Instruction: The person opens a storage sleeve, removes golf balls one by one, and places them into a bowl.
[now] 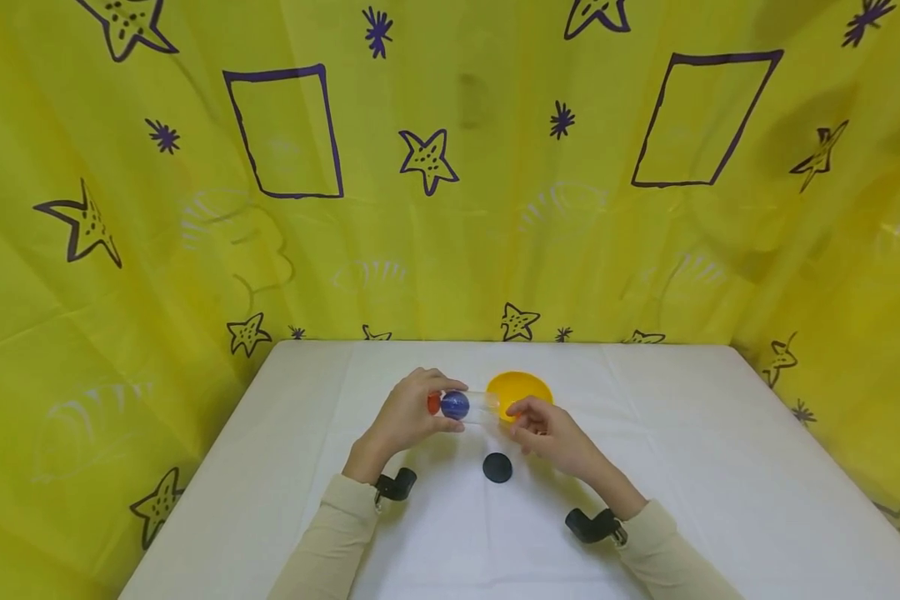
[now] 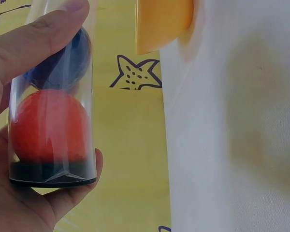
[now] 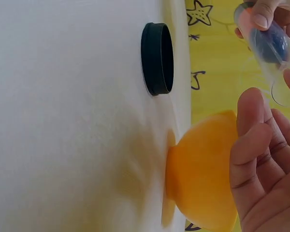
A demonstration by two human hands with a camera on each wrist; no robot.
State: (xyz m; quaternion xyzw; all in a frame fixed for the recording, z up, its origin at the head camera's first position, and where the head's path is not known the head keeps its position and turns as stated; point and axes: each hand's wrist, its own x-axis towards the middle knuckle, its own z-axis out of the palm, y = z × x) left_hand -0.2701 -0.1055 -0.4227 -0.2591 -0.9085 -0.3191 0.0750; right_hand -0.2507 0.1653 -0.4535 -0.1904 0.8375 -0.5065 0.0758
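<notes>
My left hand [image 1: 408, 410] grips a clear tube [image 1: 483, 407], which lies about level in the head view. Inside it are a blue ball [image 1: 456, 406] and a red ball [image 2: 50, 125], touching or nearly so. A black cap [image 2: 53, 174] closes the end by the red ball; the other end, toward my right hand, has no cap. My right hand [image 1: 558, 435] hovers by that end with fingers loosely bent and nothing visible in them. Whether its thumb touches the rim I cannot tell. Below, a loose black cap [image 1: 497, 467] rests on the table.
A yellow bowl [image 1: 521, 385] stands on the white-covered table [image 1: 645, 500], just behind my right hand. Yellow curtains [image 1: 487, 242] with drawn stars hang behind the table and at both sides. Each wrist carries a black camera mount [image 1: 591, 526].
</notes>
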